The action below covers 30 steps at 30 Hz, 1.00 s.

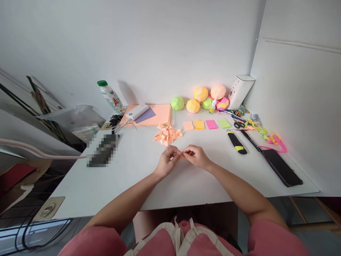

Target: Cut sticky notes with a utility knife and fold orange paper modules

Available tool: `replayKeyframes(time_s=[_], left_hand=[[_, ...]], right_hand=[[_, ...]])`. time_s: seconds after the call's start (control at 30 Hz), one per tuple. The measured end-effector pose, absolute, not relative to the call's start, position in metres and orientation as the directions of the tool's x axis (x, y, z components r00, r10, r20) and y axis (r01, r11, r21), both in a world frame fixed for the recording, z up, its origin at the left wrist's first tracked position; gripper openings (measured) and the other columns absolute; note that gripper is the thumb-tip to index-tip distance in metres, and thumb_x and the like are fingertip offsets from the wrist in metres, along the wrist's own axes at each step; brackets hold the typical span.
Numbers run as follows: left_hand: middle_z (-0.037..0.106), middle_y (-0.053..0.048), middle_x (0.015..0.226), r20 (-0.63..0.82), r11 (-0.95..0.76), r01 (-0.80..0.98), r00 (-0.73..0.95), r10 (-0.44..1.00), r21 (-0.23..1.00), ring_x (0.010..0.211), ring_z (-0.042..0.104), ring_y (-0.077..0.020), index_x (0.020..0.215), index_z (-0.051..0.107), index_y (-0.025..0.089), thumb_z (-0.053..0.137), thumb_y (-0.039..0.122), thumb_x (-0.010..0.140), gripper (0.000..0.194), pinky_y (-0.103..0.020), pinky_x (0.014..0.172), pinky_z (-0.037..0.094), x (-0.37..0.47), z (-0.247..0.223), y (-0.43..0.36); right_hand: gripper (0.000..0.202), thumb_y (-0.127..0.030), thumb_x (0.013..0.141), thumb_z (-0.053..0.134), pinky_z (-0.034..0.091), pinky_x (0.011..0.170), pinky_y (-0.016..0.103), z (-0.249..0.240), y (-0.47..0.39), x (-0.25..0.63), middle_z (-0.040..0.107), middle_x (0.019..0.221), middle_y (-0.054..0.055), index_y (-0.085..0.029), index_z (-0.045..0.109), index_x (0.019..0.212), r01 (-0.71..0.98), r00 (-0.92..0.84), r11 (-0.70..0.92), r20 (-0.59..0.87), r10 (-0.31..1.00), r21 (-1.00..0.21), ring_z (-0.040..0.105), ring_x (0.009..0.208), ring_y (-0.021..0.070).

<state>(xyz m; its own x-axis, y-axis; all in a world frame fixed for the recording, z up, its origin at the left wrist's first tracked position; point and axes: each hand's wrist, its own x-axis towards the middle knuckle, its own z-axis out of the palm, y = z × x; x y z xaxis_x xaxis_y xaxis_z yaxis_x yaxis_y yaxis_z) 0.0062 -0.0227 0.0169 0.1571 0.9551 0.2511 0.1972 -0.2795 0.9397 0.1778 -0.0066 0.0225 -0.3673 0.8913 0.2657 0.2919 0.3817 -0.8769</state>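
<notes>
Just above the white table, my left hand (168,161) and my right hand (196,156) meet at the fingertips. Both pinch a small piece of peach paper (182,155), mostly hidden by the fingers. Right behind my hands lies a loose pile of folded peach paper pieces (167,134). Further back, a row of small square paper stacks runs to the right: peach (188,126), orange (199,125), pink (211,124) and green (224,123).
Faceted paper balls (200,94) stand by the wall near a small glue bottle (212,105). On the right lie a utility knife (237,142), scissors (239,124) and a black case (281,167). At left are a white bottle (111,97), a power bank (137,112) and peach sheets (162,113).
</notes>
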Motion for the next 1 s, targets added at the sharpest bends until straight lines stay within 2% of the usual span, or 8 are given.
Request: replayKeyframes(time_s=[0.2, 0.4, 0.7, 1.0], left_hand=[[0.054, 0.000, 0.069, 0.225, -0.282, 0.336, 0.197, 0.954, 0.899, 0.066, 0.050, -0.0127, 0.069, 0.057, 0.019, 0.057, 0.030, 0.078, 0.015, -0.027, 0.065, 0.043, 0.0066, 0.0223, -0.0254], [0.055, 0.000, 0.069, 0.195, -0.248, 0.232, 0.229, 0.954, 0.940, 0.065, 0.050, -0.0120, 0.069, 0.056, 0.018, 0.056, 0.035, 0.080, 0.020, -0.025, 0.063, 0.042, 0.0042, 0.0247, -0.0253], [0.047, 0.004, 0.053, 0.080, -0.124, 0.232, 0.191, 0.978, 0.965, 0.050, 0.040, -0.0086, 0.068, 0.055, 0.016, 0.059, 0.041, 0.077, 0.027, -0.022, 0.049, 0.033, 0.0074, 0.0195, -0.0275], [0.046, 0.005, 0.050, -0.003, -0.051, 0.204, 0.254, 0.967, 0.978, 0.045, 0.041, -0.0080, 0.078, 0.054, 0.017, 0.053, 0.045, 0.082, 0.029, -0.021, 0.046, 0.033, 0.0069, 0.0195, -0.0289]], right_hand=[[0.007, -0.017, 0.075, 0.052, 0.047, 0.063, 0.027, 0.0193, -0.0078, 0.1776, 0.055, 0.070, 0.000, -0.020, 0.051, 0.069, 0.300, -0.420, 0.447, 0.304, 0.855, -0.843, 0.052, 0.066, 0.0122], [0.007, -0.020, 0.079, 0.050, 0.047, 0.068, 0.028, 0.0224, -0.0077, 0.1790, 0.056, 0.072, 0.000, -0.020, 0.051, 0.072, 0.286, -0.442, 0.450, 0.300, 0.845, -0.846, 0.053, 0.069, 0.0129], [0.010, -0.022, 0.083, 0.049, 0.043, 0.068, 0.029, 0.0172, -0.0038, 0.1804, 0.059, 0.075, 0.002, -0.020, 0.051, 0.073, 0.416, -0.442, 0.451, 0.258, 0.859, -0.790, 0.054, 0.073, 0.0150], [0.014, -0.027, 0.083, 0.050, 0.042, 0.063, 0.027, 0.0170, -0.0033, 0.1821, 0.055, 0.070, 0.000, -0.020, 0.048, 0.071, 0.400, -0.454, 0.454, 0.258, 0.853, -0.796, 0.050, 0.066, 0.0134]])
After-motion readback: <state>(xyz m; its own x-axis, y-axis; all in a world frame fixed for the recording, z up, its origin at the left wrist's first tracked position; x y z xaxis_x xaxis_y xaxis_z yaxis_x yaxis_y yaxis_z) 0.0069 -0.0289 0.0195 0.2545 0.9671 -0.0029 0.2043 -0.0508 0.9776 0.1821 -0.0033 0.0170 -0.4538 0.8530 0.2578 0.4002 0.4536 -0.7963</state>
